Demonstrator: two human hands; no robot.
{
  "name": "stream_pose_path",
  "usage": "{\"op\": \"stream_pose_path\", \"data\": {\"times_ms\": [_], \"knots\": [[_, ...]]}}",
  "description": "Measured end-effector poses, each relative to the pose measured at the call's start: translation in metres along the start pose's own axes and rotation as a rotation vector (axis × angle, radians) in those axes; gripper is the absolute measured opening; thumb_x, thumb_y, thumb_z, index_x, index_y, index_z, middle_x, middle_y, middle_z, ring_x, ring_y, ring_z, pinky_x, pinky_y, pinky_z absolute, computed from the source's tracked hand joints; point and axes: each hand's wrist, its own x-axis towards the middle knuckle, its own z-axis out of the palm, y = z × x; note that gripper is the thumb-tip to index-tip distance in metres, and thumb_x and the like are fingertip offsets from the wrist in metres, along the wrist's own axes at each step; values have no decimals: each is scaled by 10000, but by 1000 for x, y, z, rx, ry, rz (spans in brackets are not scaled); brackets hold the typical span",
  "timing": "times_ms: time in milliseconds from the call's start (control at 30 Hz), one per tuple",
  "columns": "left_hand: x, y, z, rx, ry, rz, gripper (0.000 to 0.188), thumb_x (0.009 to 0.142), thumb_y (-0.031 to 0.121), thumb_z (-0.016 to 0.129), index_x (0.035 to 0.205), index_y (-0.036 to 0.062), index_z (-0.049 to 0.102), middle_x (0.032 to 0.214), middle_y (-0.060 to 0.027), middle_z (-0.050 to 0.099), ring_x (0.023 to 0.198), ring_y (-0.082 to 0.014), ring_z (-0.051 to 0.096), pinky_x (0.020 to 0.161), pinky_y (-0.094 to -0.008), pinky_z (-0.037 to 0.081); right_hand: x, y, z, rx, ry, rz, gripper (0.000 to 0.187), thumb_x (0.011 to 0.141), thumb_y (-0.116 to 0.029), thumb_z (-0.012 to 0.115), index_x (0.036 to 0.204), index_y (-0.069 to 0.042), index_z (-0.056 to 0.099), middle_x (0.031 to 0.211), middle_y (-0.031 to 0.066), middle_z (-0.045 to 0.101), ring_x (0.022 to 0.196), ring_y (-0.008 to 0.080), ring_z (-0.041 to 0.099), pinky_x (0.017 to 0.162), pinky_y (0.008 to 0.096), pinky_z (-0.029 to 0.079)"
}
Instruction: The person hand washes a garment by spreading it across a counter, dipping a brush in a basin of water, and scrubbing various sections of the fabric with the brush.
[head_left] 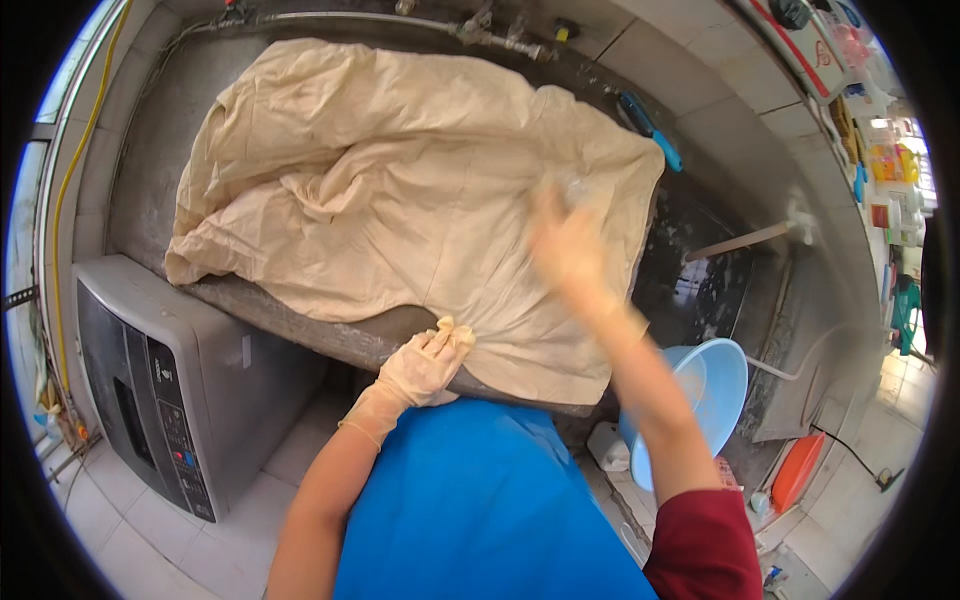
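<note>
A large beige cloth (450, 190) lies spread and wrinkled over a dark slab (330, 330). My left hand (425, 368), in a thin cream glove, pinches the cloth's front edge near the slab's rim. Farther forward and to the right, my right hand (565, 245) is over the cloth, smeared by motion. A pale, shiny blur shows near its fingertips; what it is cannot be made out. Folds in the cloth fan out from the left hand's grip, and thicker folds bunch up at the left.
A blue-handled brush (650, 132) lies beyond the cloth's far right corner. Pipes (480, 28) run along the back wall. A grey washing machine (190, 370) stands at left. At right are a light-blue basin (725, 375), a white jug (608, 447) and a wet dark sink (690, 270).
</note>
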Motion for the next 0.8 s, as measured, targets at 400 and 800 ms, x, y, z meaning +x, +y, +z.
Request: {"op": "stream_pose_path", "data": {"times_ms": [400, 800], "knots": [[-2, 1, -12, -269, -155, -119, 955, 543, 470, 887, 1339, 40, 583, 1292, -130, 603, 1259, -299, 591, 872, -389, 514, -20, -23, -19, 185, -102, -8, 508, 1002, -292, 547, 1488, -183, 449, 1198, 246, 632, 984, 442, 672, 703, 504, 566], [12, 0, -16, -212, -73, -72, 522, 878, 189, 613, 1353, -19, 550, 1295, -153, 589, 1226, -331, 600, 899, -378, 514, -32, 26, 17, 918, 372, 251, 662, 1010, -452, 567, 1546, -103, 396, 1415, 245, 568, 1256, 356, 589, 1023, 382, 478]]}}
